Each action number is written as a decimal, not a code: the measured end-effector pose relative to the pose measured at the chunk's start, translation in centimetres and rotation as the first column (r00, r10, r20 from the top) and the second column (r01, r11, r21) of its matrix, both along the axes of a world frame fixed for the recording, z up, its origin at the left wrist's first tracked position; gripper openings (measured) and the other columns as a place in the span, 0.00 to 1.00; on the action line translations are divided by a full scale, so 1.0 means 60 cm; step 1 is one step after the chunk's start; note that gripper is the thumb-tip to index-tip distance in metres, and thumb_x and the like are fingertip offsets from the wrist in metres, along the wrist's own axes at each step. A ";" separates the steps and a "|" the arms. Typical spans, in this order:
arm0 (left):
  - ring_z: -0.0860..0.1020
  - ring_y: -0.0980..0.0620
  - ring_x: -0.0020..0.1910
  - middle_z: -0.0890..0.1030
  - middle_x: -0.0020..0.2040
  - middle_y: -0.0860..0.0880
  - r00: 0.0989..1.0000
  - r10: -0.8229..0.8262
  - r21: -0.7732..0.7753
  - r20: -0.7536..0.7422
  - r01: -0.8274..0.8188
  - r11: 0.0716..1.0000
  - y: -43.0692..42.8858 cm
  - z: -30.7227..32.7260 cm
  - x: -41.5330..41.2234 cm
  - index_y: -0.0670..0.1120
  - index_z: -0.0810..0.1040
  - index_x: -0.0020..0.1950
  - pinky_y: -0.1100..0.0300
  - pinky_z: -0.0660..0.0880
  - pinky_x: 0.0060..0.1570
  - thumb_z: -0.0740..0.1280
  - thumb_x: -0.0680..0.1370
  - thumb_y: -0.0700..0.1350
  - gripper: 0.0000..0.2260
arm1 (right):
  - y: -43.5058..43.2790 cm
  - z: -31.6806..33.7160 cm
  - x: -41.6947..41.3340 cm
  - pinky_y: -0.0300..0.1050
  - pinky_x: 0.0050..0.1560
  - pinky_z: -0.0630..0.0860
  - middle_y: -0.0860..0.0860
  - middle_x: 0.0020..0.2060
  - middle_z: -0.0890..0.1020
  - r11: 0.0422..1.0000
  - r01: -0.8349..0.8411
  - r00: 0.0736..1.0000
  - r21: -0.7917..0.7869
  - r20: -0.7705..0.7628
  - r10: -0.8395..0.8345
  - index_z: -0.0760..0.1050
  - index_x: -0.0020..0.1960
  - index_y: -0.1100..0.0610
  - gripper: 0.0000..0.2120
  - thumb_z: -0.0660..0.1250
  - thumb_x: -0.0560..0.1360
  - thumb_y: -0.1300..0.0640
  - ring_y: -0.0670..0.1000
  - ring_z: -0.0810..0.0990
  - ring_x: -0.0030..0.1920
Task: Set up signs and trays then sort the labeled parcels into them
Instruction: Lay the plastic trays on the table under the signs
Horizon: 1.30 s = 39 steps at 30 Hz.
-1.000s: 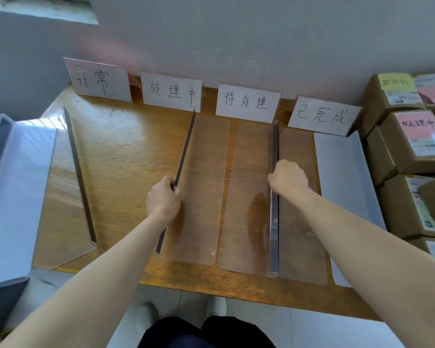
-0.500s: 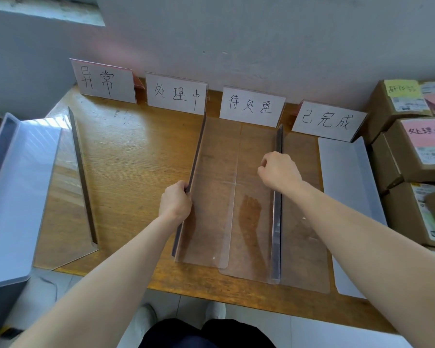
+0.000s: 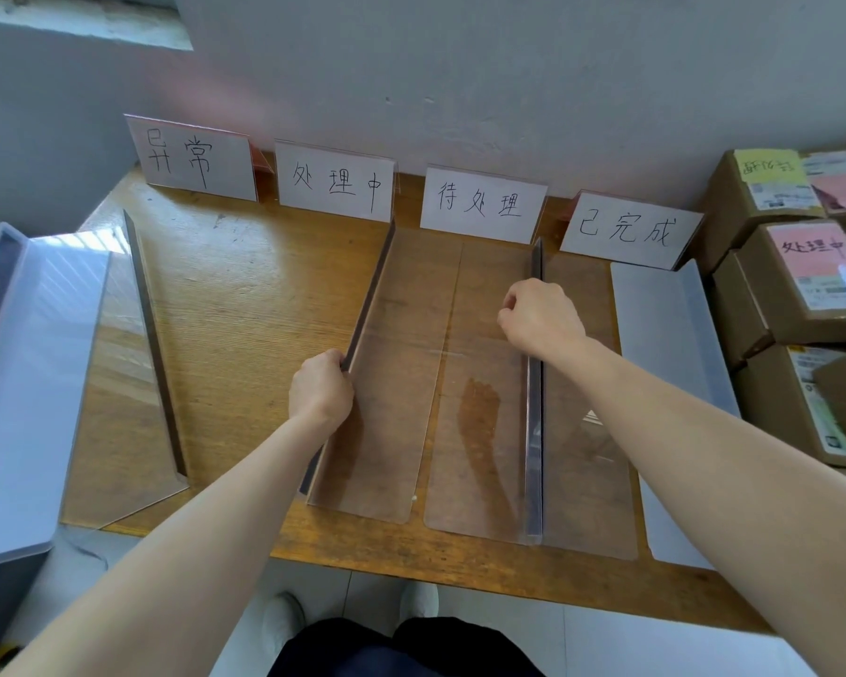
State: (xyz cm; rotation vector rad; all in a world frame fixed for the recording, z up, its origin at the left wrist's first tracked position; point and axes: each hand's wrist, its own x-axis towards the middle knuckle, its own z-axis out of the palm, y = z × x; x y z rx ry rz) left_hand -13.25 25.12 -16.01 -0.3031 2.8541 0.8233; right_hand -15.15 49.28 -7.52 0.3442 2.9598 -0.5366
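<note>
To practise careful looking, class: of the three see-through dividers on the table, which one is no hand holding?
The leftmost divider, at the table's left edge near the 异常 sign. The left hand and right hand grip the other two.

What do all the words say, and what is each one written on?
"异常": leftmost sign
"处理中": second sign
"待处理": third sign
"已完成": rightmost sign
"处理中": pink label on a parcel
Upside-down yellow label and printed shipping labels: too blurred to read
</note>
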 end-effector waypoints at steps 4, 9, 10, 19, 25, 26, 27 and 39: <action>0.76 0.45 0.42 0.78 0.41 0.47 1.000 -0.018 0.008 0.009 0.018 1.000 0.011 -0.001 0.006 0.46 0.75 0.45 0.53 0.76 0.42 0.59 0.78 0.36 0.08 | -0.007 0.003 0.001 0.48 0.42 0.78 0.55 0.44 0.80 1.000 -0.010 1.000 0.001 -0.006 0.010 0.78 0.49 0.59 0.08 0.60 0.75 0.60 0.56 0.79 0.44; 0.76 0.46 0.41 0.78 0.41 0.47 1.000 -0.019 0.008 0.018 0.019 1.000 0.014 -0.001 0.010 0.46 0.75 0.46 0.52 0.76 0.41 0.59 0.78 0.36 0.08 | -0.011 0.005 -0.001 0.49 0.44 0.79 0.55 0.44 0.80 1.000 -0.007 1.000 0.011 -0.011 0.008 0.78 0.50 0.60 0.08 0.61 0.76 0.60 0.56 0.79 0.43; 0.76 0.46 0.41 0.78 0.41 0.47 0.999 -0.022 0.007 0.024 0.022 1.000 0.015 0.000 0.011 0.46 0.75 0.46 0.53 0.76 0.41 0.59 0.78 0.36 0.08 | -0.010 0.004 0.000 0.50 0.45 0.79 0.55 0.44 0.80 1.000 -0.004 1.000 0.013 -0.006 0.004 0.78 0.50 0.60 0.08 0.61 0.76 0.60 0.56 0.79 0.43; 0.77 0.45 0.43 0.79 0.42 0.46 0.995 -0.043 0.048 0.086 0.039 0.998 0.013 0.010 0.007 0.46 0.75 0.48 0.53 0.76 0.42 0.62 0.78 0.41 0.04 | -0.005 -0.001 0.003 0.51 0.45 0.80 0.56 0.45 0.80 1.000 0.006 1.000 0.008 0.024 -0.006 0.78 0.50 0.60 0.08 0.61 0.75 0.61 0.56 0.79 0.44; 0.78 0.44 0.45 0.80 0.45 0.44 0.993 -0.044 0.071 0.114 0.036 0.997 0.011 0.019 -0.001 0.43 0.78 0.52 0.53 0.77 0.45 0.61 0.79 0.43 0.08 | -0.012 0.010 0.000 0.49 0.44 0.79 0.55 0.44 0.80 1.000 -0.002 1.000 0.003 0.009 0.002 0.78 0.50 0.60 0.08 0.61 0.76 0.61 0.55 0.79 0.43; 0.78 0.44 0.45 0.79 0.45 0.44 0.992 -0.041 0.075 0.116 0.032 0.997 0.011 0.020 -0.002 0.43 0.78 0.52 0.53 0.77 0.45 0.61 0.80 0.43 0.08 | -0.012 0.012 -0.001 0.48 0.43 0.79 0.55 0.44 0.80 1.000 -0.004 1.000 0.005 0.005 0.004 0.78 0.50 0.59 0.08 0.61 0.76 0.61 0.55 0.79 0.43; 0.78 0.44 0.45 0.79 0.46 0.44 0.992 -0.040 0.079 0.119 0.031 0.996 0.010 0.019 -0.002 0.43 0.78 0.52 0.53 0.77 0.45 0.61 0.80 0.42 0.08 | -0.013 0.013 -0.002 0.47 0.43 0.78 0.56 0.44 0.80 1.000 -0.006 1.000 0.006 0.003 0.006 0.78 0.50 0.60 0.08 0.61 0.76 0.61 0.55 0.79 0.43; 0.77 0.47 0.53 0.79 0.56 0.46 0.958 -0.200 -0.076 -0.207 0.188 0.979 0.021 0.151 -0.035 0.42 0.73 0.64 0.53 0.76 0.53 0.61 0.80 0.47 0.15 | -0.051 0.105 -0.025 0.48 0.49 0.77 0.54 0.48 0.80 0.985 -0.164 0.977 0.052 -0.133 0.169 0.76 0.54 0.60 0.09 0.62 0.77 0.57 0.53 0.78 0.47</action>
